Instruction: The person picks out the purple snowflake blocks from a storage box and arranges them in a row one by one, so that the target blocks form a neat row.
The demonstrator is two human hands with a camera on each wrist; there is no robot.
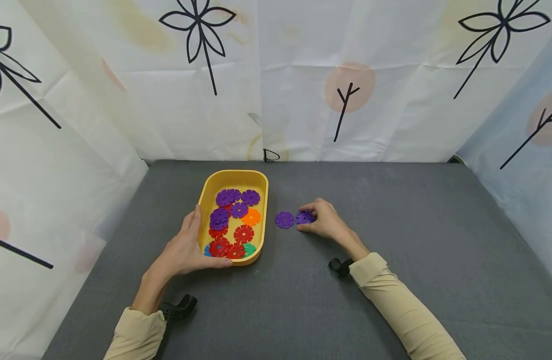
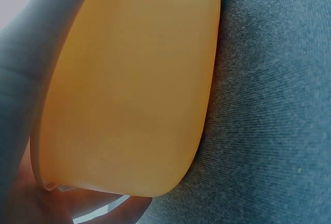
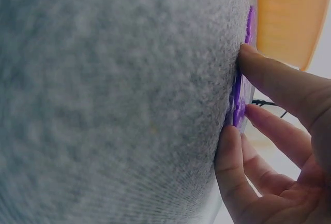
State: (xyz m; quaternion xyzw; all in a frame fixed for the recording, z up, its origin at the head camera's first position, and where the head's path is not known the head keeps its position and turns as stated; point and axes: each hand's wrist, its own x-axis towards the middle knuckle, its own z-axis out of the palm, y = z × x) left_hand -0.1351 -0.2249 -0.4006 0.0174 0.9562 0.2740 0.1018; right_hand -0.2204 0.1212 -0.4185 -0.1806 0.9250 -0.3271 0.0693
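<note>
In the head view the right hand [image 1: 326, 221] covers part of the purple disc [image 1: 305, 217] it pinches, and the left hand [image 1: 181, 254] hides a stretch of the left side of the yellow tray [image 1: 237, 180]. Inside, overlapping pieces obscure one another; the blue piece [image 1: 206, 250] barely shows. The bottom edge cuts off both sleeves [image 1: 397, 302]. In the left wrist view the tray's wall conceals its contents; in the right wrist view the desk [image 3: 114, 100] is blurred.
</note>
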